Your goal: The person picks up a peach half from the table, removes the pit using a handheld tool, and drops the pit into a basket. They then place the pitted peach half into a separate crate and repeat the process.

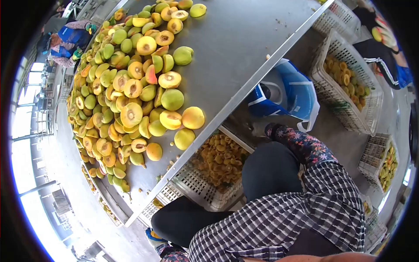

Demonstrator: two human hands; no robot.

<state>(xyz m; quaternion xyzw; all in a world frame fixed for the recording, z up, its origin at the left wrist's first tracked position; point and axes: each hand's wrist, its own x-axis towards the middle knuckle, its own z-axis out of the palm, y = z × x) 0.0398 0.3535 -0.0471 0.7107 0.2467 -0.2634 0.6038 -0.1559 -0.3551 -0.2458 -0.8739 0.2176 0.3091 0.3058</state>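
Head view: halved peaches point(131, 114) are lying heaped on the steel table point(244, 35), likely soft and slippery, best cupped skin-side. Both hands are sitting outside the frame; their grip cannot be told.

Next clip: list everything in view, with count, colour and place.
peaches: many, yellow-green, whole and halved, heaped on table
metal table: one, grey, upper frame
crates: several, white, fruit-filled, under table and right
bag: one, blue-white, floor
co-workers: two, top right and top left
own knees: two, dark, lower centre
own floral sleeve: one, by knee
own checked shirt: black-white, bottom; hands unseen
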